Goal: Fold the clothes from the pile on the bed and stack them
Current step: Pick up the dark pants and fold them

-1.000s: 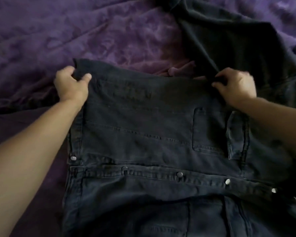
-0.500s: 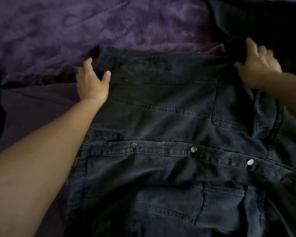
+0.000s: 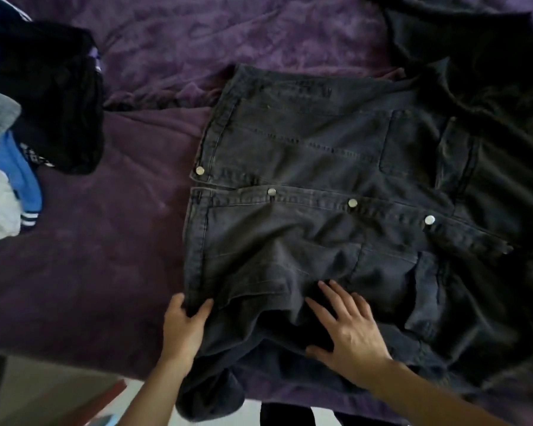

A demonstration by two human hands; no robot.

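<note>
My left hand [image 3: 183,327] pinches the denim jacket [image 3: 305,155] at its lower hem; my right hand [image 3: 348,330] lies flat on it. Clothes pile [image 3: 53,96] upper left; dark garment [image 3: 474,50] overlaps upper right.

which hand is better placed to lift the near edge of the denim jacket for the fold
Left, probably: the left hand pinches the near hem corner of the denim jacket, while the right hand lies flat, fingers spread, on the cloth.

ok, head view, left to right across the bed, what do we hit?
Clothes pile → bare purple bedspread → left hand gripping the edge of the denim jacket → right hand flat on it.
</note>
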